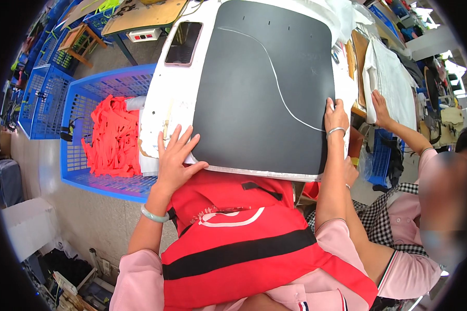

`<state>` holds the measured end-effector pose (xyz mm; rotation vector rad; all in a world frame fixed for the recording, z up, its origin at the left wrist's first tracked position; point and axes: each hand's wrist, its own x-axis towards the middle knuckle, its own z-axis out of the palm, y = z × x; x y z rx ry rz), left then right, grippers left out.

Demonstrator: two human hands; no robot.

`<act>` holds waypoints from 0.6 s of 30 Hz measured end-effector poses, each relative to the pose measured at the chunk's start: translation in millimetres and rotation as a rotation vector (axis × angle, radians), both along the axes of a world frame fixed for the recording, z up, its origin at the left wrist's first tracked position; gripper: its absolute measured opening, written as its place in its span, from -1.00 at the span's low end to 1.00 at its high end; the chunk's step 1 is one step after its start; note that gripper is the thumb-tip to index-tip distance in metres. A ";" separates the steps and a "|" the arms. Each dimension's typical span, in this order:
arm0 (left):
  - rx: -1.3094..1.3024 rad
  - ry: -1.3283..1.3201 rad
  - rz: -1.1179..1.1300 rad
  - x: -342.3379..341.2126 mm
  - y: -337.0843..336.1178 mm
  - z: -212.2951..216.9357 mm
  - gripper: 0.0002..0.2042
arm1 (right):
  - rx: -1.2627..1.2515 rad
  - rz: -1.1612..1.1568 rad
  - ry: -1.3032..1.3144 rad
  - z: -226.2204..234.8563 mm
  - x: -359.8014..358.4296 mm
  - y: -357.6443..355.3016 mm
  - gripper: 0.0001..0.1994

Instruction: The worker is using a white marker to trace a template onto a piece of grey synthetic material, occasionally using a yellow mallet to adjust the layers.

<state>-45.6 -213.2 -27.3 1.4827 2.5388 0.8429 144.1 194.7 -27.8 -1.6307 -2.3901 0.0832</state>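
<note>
A large black sheet (264, 98) lies flat on the white worktable in front of me, with small slots near its far edge. A thin white curved line (276, 80) runs across it, ending near my right hand; I cannot tell if it is thread or a drawn mark. My left hand (176, 158) lies with fingers spread at the sheet's near left corner, partly on the white tabletop. At the sheet's right edge, my right hand (335, 118) has its fingers curled in; what they hold, if anything, is hidden.
A phone (183, 43) lies on the white worktable (166, 98). Left of it stands a blue crate (109, 187) with red fabric strips (114, 137). Close on my right is a co-worker, one hand (381, 109) against white cloth (389, 72). A wooden stool (78, 45) stands far left.
</note>
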 end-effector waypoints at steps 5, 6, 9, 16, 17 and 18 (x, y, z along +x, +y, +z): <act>-0.014 -0.005 -0.010 -2.1 3.0 1.4 -0.30 | -0.030 -0.026 -0.030 4.9 -4.1 1.9 -0.61; -0.014 -0.006 -0.015 -1.4 3.9 2.1 -0.30 | -0.034 -0.021 -0.034 5.8 -3.5 2.5 -0.61; -0.030 -0.010 -0.019 -1.6 5.3 0.3 -0.30 | -0.036 -0.023 -0.034 8.5 -5.5 0.0 -0.59; -0.037 -0.001 -0.007 1.9 4.3 7.4 -0.31 | 0.078 0.012 0.040 -0.7 -2.6 -6.4 -0.57; -0.030 0.014 0.000 1.8 4.5 7.1 -0.32 | 0.091 0.027 0.065 -2.5 -2.6 -7.3 -0.56; -0.034 0.011 -0.009 1.3 5.4 8.2 -0.32 | 0.048 0.012 0.043 -3.5 -1.5 -6.2 -0.55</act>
